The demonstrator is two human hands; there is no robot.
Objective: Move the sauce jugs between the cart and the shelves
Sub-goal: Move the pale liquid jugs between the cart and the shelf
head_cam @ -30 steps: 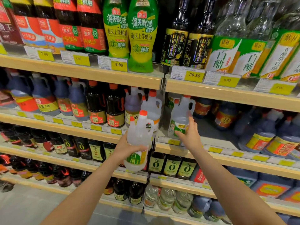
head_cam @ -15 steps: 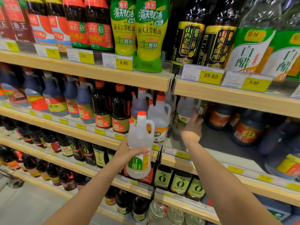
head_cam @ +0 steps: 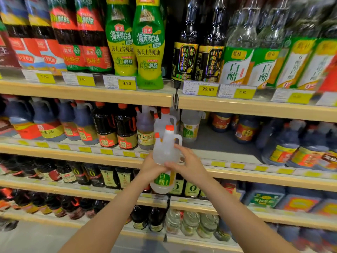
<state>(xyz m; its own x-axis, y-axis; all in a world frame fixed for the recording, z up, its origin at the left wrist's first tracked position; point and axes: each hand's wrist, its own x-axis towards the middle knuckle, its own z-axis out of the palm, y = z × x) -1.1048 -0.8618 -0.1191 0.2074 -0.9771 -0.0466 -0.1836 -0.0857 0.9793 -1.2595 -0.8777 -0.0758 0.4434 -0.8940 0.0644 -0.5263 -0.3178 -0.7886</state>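
A clear white-vinegar jug (head_cam: pixel 166 152) with an orange cap and green label hangs upright in front of the second shelf (head_cam: pixel 91 157). My left hand (head_cam: pixel 152 168) grips its body from the left. My right hand (head_cam: pixel 189 165) lies on its right side, fingers wrapped over the front below the handle. A second small orange cap shows just behind the jug's left shoulder. Another clear vinegar jug (head_cam: pixel 189 125) stands back on the shelf, right of the divider. The cart is out of view.
Dark soy jugs (head_cam: pixel 116 128) and pale vinegar jugs (head_cam: pixel 145 128) fill the shelf left of the divider. A bare patch of shelf floor (head_cam: pixel 218 143) lies right of the standing vinegar jug. Blue-tinted jugs (head_cam: pixel 291 145) stand further right. Bottles crowd the shelves above and below.
My right hand let go of the jug it pushed back on the shelf and came down onto the jug held in my left hand.
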